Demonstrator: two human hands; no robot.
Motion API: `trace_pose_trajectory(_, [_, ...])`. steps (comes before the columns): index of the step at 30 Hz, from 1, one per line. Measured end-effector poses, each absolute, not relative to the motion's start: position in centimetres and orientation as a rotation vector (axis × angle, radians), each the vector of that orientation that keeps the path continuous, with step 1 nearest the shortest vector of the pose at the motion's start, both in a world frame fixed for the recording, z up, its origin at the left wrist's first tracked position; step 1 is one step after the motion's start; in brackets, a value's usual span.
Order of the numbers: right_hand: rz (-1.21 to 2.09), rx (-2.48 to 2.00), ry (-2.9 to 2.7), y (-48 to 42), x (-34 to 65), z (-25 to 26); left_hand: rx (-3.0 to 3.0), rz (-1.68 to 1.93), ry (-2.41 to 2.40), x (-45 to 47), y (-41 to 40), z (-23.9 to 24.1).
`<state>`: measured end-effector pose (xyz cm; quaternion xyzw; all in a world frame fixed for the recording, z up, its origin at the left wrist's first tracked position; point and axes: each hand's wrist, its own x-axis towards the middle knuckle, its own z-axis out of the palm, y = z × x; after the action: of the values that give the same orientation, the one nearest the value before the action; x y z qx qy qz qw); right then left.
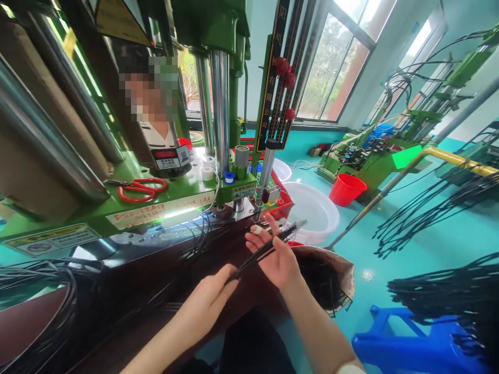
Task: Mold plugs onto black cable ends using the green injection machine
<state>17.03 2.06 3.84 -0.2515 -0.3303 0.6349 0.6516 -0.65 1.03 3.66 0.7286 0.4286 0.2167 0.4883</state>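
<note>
My left hand pinches the near end of a thin bundle of black cables. The far part of the same bundle lies across my right hand, whose fingers curl round it; one finger wears white tape. Both hands hover in front of a green moulding machine, just below its metal work plate. More black cables hang from the machine's front edge.
Red scissors lie on the machine's deck. A person sits behind the machine. A sack of black cables stands beside my right hand. White basins, a red bucket, a blue stool and cable bundles occupy the teal floor.
</note>
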Motion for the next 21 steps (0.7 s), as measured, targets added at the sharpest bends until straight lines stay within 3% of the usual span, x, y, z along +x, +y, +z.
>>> trace_pose_trajectory(4, [1.411, -0.557, -0.772, 1.8, 17.8, 4.7, 1.431, 0.383, 0.903, -2.0, -0.5, 3.2])
trace_pose_trajectory(9, [1.706, -0.593, -1.068, 0.1, 16.7, 4.0, 1.295, 0.035, 0.626, -2.8, -2.4, 3.0])
trace_pose_trajectory(13, [1.879, -0.695, -1.282, -0.9, 15.1, 2.4, 0.876, 0.393, 0.59, -0.2, -3.6, 2.2])
trace_pose_trajectory(16, [1.991, -0.75, -1.145, -0.2, 14.8, 1.3, 0.57, 0.671, 0.692, 2.3, -3.8, 1.2])
trace_pose_trajectory(21, [1.818, -0.72, -1.096, 3.2, 16.2, 2.4, 0.591, 0.673, 0.718, 4.5, -3.5, 0.1])
